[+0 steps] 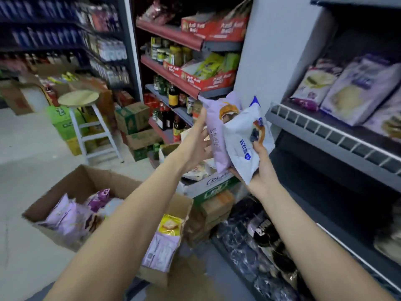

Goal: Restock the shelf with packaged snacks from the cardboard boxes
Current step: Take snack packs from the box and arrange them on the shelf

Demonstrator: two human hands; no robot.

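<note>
Right of frame, the grey shelf (338, 140) has open room at its near end; purple snack bags (355, 90) fill it further right, behind the white wire rail (325, 127).

Cardboard box (71, 187) lies left of the shelf (338, 135), stool (78, 98) seemingly behind.

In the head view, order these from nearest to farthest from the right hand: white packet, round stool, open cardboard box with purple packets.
1. White packet: gripped by the right hand.
2. Open cardboard box: lower left, on the floor.
3. Round stool: far left, behind the box.
</note>
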